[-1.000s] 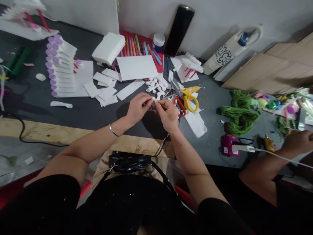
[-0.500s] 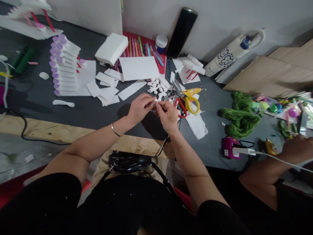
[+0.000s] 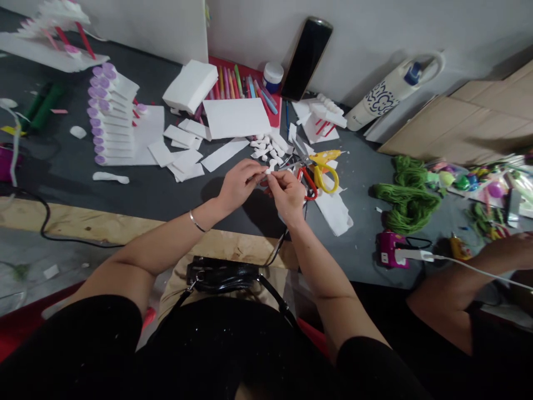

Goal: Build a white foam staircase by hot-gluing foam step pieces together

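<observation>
My left hand (image 3: 240,182) and my right hand (image 3: 288,191) meet over the table, fingertips pinched together on a small white foam-like piece (image 3: 267,171). Most of that piece is covered by the fingers. Just beyond lies a pile of similar small white pieces (image 3: 262,145). Close to my right hand are scissors with yellow handles (image 3: 327,176) and a red-handled tool (image 3: 310,186), partly overlapping. Cut white sheets (image 3: 185,158) lie beyond my left hand. At the left stands a white stepped model with purple round ends (image 3: 112,119).
A phone (image 3: 308,58) leans on the wall beside a white jar (image 3: 272,75) and colored pens (image 3: 233,82). To the right are a bottle (image 3: 381,100), green yarn (image 3: 410,203), a purple power adapter (image 3: 390,249) with a white cable, and another person's arm (image 3: 466,286).
My hands stay pinched at the same spot, with only slight finger movement. The view has shifted a little, and the other person's hand at the right has moved slightly.
</observation>
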The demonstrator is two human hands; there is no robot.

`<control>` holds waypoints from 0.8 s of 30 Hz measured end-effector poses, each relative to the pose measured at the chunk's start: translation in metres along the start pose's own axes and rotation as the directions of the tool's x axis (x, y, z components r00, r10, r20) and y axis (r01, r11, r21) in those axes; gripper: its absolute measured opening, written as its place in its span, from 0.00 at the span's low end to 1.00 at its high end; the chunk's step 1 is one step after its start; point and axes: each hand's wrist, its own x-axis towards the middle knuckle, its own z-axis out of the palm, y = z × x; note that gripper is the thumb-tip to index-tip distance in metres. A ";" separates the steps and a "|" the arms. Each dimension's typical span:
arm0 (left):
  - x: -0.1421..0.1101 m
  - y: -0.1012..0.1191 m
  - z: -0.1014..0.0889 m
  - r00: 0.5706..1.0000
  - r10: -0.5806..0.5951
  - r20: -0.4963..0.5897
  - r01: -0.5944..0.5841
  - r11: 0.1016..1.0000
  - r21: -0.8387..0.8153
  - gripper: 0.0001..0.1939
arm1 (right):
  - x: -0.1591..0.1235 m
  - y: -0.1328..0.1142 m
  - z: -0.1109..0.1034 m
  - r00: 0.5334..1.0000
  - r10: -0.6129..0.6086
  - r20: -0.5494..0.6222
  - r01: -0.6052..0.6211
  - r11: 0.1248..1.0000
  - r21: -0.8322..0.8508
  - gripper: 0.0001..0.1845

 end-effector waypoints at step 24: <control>-0.003 0.004 0.005 0.978 -0.204 -0.038 0.194 0.966 -0.170 0.18 | -0.002 0.004 0.004 0.998 -0.058 0.008 0.058 0.998 -0.006 0.27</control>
